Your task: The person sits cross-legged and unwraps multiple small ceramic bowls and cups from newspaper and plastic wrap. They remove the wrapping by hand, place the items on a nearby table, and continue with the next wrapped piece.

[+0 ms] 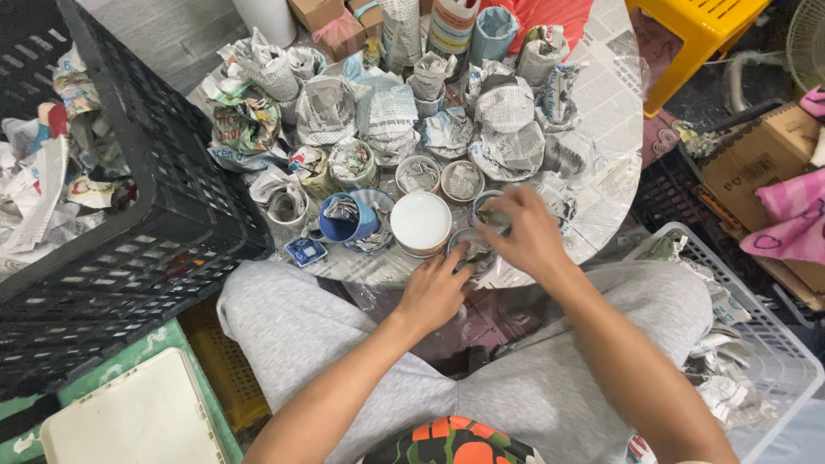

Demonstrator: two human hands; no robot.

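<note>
Both hands are working at the near edge of the round surface: the left hand is gripping 1 paper-stuffed cup, the right hand pinching newspaper in it. Beside them, 1 white lid and 1 blue cup are sitting; 1 black crate is standing left.

Grey trousers — bare forearms, sleeveless

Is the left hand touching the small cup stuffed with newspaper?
Touching. The head view shows the left hand with its fingers wrapped on the small newspaper-stuffed cup, no gap between them.
</note>
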